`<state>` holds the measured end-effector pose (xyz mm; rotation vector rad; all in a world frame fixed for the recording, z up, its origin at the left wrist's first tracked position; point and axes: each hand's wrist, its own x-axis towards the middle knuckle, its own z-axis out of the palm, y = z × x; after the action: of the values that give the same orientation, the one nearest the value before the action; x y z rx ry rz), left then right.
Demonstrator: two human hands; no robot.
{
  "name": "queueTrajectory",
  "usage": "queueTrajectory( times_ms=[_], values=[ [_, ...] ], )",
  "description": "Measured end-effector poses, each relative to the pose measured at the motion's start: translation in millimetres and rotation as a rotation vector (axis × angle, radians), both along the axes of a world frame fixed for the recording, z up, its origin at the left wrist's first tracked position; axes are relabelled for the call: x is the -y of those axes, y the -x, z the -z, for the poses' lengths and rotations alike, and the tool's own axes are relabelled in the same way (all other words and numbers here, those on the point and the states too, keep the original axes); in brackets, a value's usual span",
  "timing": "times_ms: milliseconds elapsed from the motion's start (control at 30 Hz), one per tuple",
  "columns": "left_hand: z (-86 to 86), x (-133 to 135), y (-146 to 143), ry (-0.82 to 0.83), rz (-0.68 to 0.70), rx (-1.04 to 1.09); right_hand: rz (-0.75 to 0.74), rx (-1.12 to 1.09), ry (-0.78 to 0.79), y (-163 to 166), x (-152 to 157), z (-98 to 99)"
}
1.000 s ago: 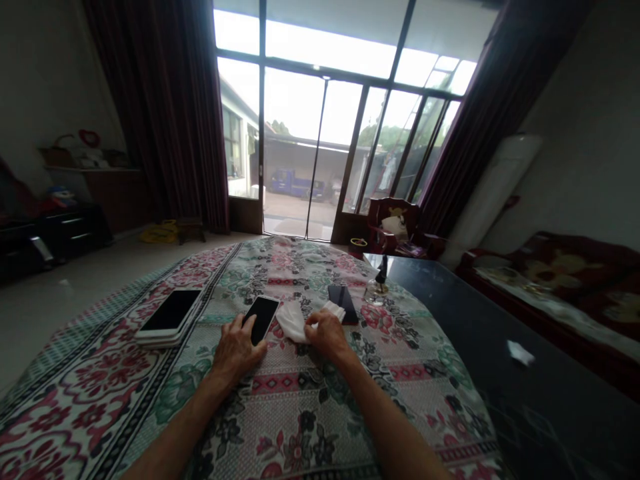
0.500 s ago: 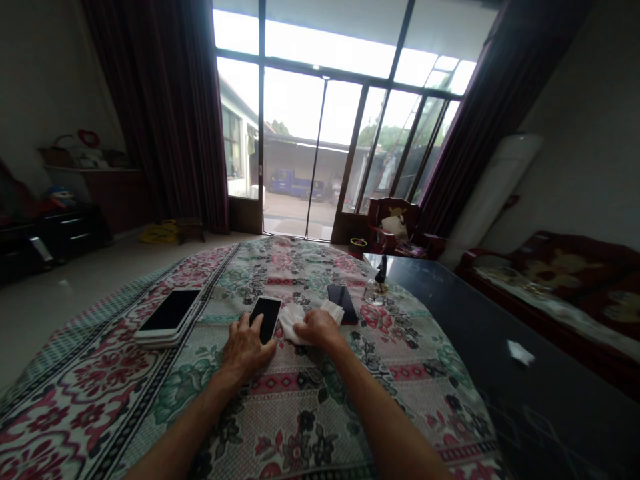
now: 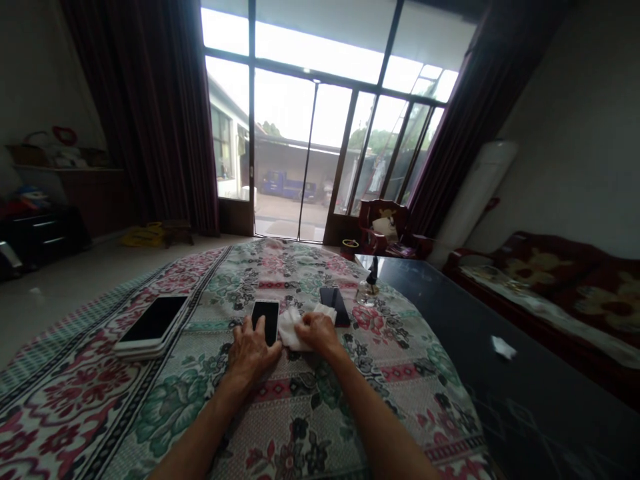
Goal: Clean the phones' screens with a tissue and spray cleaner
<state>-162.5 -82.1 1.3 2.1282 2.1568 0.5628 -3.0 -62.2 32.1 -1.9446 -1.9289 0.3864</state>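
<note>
A black-screened phone [image 3: 267,318] lies on the flower-patterned cloth [image 3: 300,413] in front of me. My left hand [image 3: 253,350] rests on its near end, fingers spread over the phone's lower edge. My right hand [image 3: 315,331] is closed on a white cloth [image 3: 290,328] lying just right of that phone. A second dark phone [image 3: 335,305] lies beyond my right hand, with another bit of white cloth [image 3: 325,311] against it.
A stack of white-edged phones [image 3: 150,327] sits at the left on the cloth. A small glass bottle [image 3: 367,290] stands at the back right beside a dark glossy table [image 3: 525,393] with a white scrap [image 3: 501,347]. A sofa [image 3: 560,280] lines the right wall.
The phone under my left hand has turned from slanted to nearly straight. My right hand has drawn the white cloth left, closer to the phone. The view has shifted slightly.
</note>
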Motion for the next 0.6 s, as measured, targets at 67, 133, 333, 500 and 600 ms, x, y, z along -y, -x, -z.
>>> queueTrajectory(
  times_ms=[67,133,333,500,600],
  values=[
    [0.2,1.1,1.1,-0.011,0.006,-0.004,0.04,-0.047,-0.063,-5.2,3.5,1.1],
    [-0.3,1.7,1.1,-0.01,0.01,-0.002,0.09,-0.075,-0.114,-10.8,5.2,3.4],
    [-0.9,1.9,-1.8,-0.018,0.006,-0.002,0.263,-0.012,-0.24,-30.3,8.6,10.1],
    [1.6,1.7,-2.5,-0.031,0.012,-0.014,0.321,0.097,-0.15,-40.4,14.6,11.3],
    [3.2,1.7,-2.1,-0.034,0.015,-0.011,0.33,0.116,-0.068,-40.3,17.7,10.5]
  ],
)
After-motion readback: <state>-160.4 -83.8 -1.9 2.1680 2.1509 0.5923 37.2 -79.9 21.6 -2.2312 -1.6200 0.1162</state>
